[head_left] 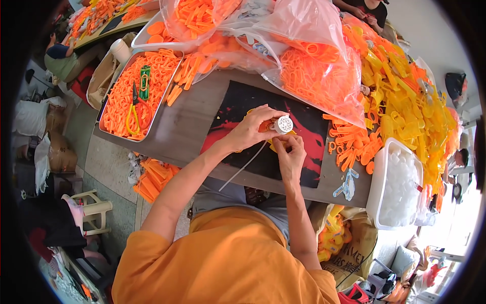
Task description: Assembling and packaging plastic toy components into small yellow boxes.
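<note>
Over the dark mat, my left hand [251, 129] is closed round a small orange plastic piece whose round white end [284, 124] has a cut-out pattern. Just below it, my right hand [291, 156] is closed, thumb and fingertips pinched together beside a bit of yellow plastic. What lies between those fingertips is too small to make out. A thin pale cord [245, 167] runs down from near the held piece toward my lap. More yellow plastic shows partly behind my left hand.
The black and red mat [309, 167] lies on a brown table. At left stands a tray of orange parts [164, 61] with scissors [134, 109] on top. Bags of orange parts [314, 76], a yellow heap [400, 96] and a white tub [377, 187] crowd the far and right sides.
</note>
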### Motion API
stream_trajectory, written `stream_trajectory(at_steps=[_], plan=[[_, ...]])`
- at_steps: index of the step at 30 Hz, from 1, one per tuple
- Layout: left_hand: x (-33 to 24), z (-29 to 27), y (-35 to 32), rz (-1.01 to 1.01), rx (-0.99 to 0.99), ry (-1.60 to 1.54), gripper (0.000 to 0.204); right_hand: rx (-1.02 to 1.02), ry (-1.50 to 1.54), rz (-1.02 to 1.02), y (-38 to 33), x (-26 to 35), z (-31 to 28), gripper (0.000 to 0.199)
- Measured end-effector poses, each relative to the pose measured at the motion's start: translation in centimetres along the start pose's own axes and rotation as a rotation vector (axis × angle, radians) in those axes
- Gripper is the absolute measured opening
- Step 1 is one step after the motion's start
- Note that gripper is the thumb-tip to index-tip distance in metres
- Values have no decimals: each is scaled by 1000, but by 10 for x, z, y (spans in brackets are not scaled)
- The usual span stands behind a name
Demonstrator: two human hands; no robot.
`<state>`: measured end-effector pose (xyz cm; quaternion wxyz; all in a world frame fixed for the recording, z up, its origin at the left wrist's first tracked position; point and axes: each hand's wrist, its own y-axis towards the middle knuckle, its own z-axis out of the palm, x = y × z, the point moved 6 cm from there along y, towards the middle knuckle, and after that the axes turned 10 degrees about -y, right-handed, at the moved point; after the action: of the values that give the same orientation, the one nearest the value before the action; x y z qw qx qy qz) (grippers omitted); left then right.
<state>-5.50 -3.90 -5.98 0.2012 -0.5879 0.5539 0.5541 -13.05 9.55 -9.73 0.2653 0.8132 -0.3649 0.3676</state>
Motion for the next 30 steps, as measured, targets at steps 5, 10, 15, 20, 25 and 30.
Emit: stream_trajectory(at_steps=[5,10,15,20,25,30], plan=[[5,1,2,-24,6,-69,43,-8,-174,7,-2,5,3,21],[1,2,0,36,40,-7,45,-36,-274,3,-1,9,6,22],[3,4,0,5,71,18,47,-23,103,-27,-4,0,-13,36],[-5,2,0,22,40,-16,49,146,-367,-315,-7,13,-24,96],[-2,-13,-1,-182,-72,-400,48,201,-8,-304,4,23,-29,89],[-27,-26,18,-73,36,-232,47,131,35,-349,17,44,-38,83]])
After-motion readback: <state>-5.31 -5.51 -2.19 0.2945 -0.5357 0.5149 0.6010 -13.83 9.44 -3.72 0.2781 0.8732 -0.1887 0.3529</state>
